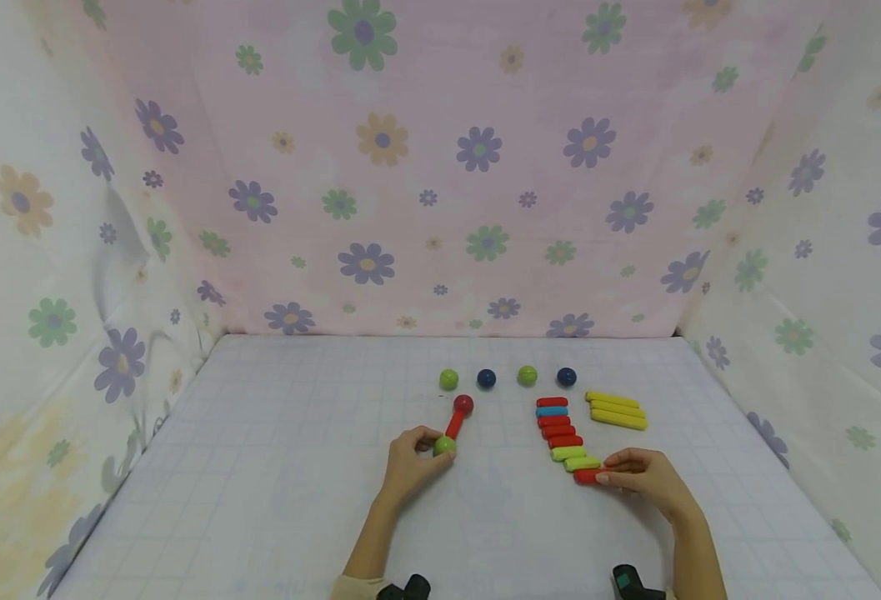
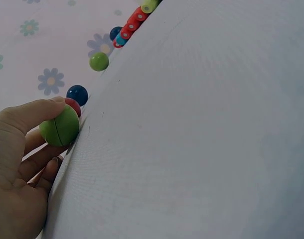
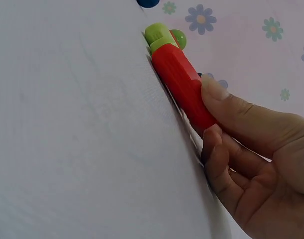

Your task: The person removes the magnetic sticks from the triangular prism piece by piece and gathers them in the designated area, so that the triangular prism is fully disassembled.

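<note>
A green ball [image 1: 444,446] is pinched between the thumb and fingers of my left hand [image 1: 410,467]. From that ball a red rod [image 1: 454,424] runs away to a red ball [image 1: 463,405], the three forming one joined piece on the table. My right hand [image 1: 650,482] pinches the right end of another red rod [image 3: 179,82], thumb on one side and fingers on the other. That rod is the nearest of a column of short rods, just in front of a light green rod [image 1: 583,463]. In the left wrist view the green ball [image 2: 61,127] hides most of the joined piece.
Two green balls [image 1: 449,379] and two dark blue balls [image 1: 487,379] stand in a row at the back. Several red rods [image 1: 558,432], a blue rod [image 1: 552,412] and light green rods make up the column. Yellow rods [image 1: 618,416] lie to its right. Flowered cloth walls [image 1: 440,167] enclose the table.
</note>
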`<state>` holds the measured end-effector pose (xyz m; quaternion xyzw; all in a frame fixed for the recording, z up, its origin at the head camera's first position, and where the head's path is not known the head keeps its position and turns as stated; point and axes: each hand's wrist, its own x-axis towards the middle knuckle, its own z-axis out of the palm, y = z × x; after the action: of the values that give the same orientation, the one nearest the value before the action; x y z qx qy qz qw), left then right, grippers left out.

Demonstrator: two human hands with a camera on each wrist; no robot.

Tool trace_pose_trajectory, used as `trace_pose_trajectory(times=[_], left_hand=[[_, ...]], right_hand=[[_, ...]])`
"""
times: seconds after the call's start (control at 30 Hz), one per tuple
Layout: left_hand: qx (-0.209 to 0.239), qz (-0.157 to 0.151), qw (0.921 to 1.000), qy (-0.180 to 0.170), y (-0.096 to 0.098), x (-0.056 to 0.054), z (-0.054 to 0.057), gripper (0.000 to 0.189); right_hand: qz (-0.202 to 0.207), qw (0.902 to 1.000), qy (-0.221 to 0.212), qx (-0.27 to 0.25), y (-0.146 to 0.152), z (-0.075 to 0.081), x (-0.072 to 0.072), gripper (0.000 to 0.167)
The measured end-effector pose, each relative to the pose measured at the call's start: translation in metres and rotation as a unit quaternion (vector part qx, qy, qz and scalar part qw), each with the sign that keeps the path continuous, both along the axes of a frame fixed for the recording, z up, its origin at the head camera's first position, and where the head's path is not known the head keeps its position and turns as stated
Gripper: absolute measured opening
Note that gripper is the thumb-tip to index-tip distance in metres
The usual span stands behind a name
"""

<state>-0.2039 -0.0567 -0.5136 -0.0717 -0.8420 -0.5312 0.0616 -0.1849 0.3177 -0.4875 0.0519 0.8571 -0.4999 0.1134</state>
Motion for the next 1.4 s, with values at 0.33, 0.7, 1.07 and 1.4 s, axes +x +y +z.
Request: trace_pose_trajectory(times=[0.33,0.7,1.07,1.4], left_hand=[[-0.001,0.001,1.0000,-0.006,0.000,-0.001,0.000,0.029],[-0.004,0.003,1.0000,-0.006,0.001,-0.001,-0.001,0.030],[-0.015,-0.008,0.9998,-0.009,-0.001,-0.001,-0.002,0.030],[-0.024,-0.040,0.9989,0.002,-0.005,-0.002,-0.002,0.026]], right_hand=[[0.020,0.9998,-0.004,-0.006,0.001,0.004,0.003,0.046],[-0.001,0.9991,0.020,0.036,-0.002,0.011,0.002,0.046],[-0.043,0.9879,0.149,0.006,-0.037,0.022,-0.006,0.044],[0.030,0.9868,0.154,-0.039,-0.089,0.019,-0.031,0.044]])
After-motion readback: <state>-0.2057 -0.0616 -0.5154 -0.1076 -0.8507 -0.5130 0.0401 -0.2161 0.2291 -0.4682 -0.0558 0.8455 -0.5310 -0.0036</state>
